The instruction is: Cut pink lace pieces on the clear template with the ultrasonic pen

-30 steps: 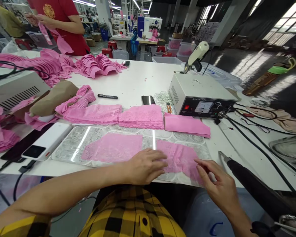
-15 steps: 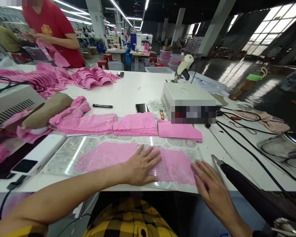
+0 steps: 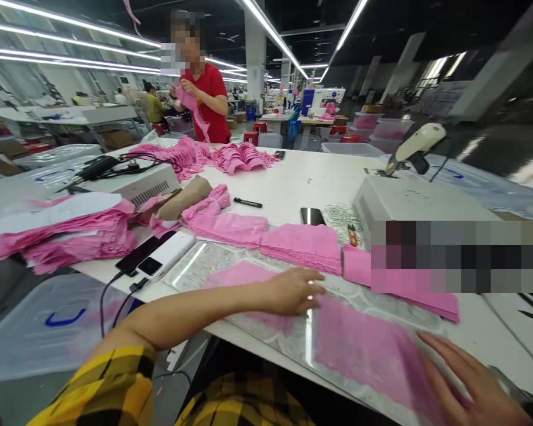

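Observation:
Two pink lace pieces lie on a clear patterned plate [image 3: 204, 263] at the table's near edge. My left hand [image 3: 293, 290] rests flat, fingers stretched out, on the left lace piece [image 3: 244, 276]. My right hand [image 3: 471, 384] lies open with fingers spread on the right lace piece [image 3: 368, 349], at the lower right corner of the view. Behind the plate sit stacks of pink lace [image 3: 302, 245] and a folded stack of plain pink fabric [image 3: 357, 266].
A white machine box [image 3: 417, 204] with a handheld tool [image 3: 415, 145] stands at right. A power bank [image 3: 166, 257], phone [image 3: 311, 216], black marker [image 3: 247, 203], small scissors [image 3: 352, 235] and pink piles [image 3: 71, 231] lie around. A person in red [image 3: 208, 106] stands at the far side.
The view has swung left and up. Both hands have slid outward over the lace, smoothing it flat; my right hand is now at the frame's lower right.

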### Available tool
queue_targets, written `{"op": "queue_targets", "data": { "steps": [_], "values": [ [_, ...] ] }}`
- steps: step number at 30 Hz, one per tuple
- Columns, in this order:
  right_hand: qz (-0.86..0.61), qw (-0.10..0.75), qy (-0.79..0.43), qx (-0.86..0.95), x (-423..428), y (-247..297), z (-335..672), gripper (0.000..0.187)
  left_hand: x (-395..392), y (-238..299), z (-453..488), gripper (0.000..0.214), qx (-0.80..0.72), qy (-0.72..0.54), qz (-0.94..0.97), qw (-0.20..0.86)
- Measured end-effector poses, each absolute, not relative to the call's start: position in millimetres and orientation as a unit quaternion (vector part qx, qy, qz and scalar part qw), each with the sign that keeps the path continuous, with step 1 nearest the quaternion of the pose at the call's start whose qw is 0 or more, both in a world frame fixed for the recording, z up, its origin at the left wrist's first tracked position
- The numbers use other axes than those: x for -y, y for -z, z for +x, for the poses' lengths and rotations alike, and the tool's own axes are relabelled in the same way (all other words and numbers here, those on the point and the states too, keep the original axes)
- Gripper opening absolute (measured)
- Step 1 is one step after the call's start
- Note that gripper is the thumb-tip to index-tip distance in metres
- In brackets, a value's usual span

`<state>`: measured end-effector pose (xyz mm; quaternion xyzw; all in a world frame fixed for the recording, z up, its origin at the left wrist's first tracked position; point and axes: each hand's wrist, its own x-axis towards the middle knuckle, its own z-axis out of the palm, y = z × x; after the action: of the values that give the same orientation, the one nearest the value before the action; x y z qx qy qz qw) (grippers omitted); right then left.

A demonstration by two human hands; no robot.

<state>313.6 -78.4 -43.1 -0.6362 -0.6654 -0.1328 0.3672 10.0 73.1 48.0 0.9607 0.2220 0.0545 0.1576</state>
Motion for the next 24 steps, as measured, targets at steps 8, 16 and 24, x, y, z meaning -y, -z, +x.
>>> {"op": "queue_targets", "data": {
  "steps": [8,16,24],
  "values": [
    [-0.725,0.402,-0.056,0.556,-33,7,309,0.034,-138,-56,98,0.017,-0.238,-0.054,0.960,0.138],
    [-0.729,0.399,-0.081,0.550,-47,26,327,0.036,-152,-43,132,0.032,-0.250,0.004,0.959,0.132],
    [-0.709,0.426,-0.046,0.560,-44,31,326,0.037,-163,-44,138,0.034,-0.260,0.008,0.952,0.161]
  ]
}}
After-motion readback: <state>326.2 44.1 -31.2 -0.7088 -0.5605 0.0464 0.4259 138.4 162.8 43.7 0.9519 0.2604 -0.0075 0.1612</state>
